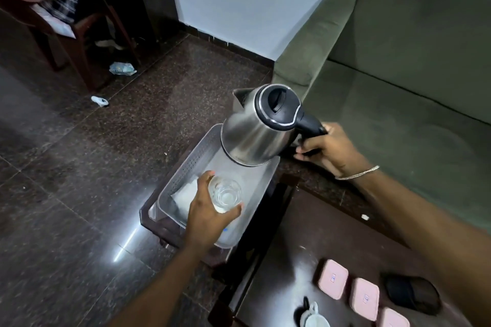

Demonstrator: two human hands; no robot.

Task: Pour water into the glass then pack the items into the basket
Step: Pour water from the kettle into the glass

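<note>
A steel kettle (pixel 255 127) with a black lid hangs over the far end of the grey perforated basket (pixel 186 167), spout pointing away. My right hand (pixel 329 151) is shut on its black handle. My left hand (pixel 210 210) wraps around a clear glass (pixel 225 194) held inside the basket, near its middle. The glass looks to hold a little water. A folded white cloth (pixel 184 194) lies in the basket to the left of the glass.
The basket rests on a dark low stool beside a dark table (pixel 305 247). On the table lie three pink boxes (pixel 364 297), a black pouch (pixel 411 295) and a white cup (pixel 313 318). A green sofa (pixel 398 61) stands right; a wooden chair (pixel 66 21) far left.
</note>
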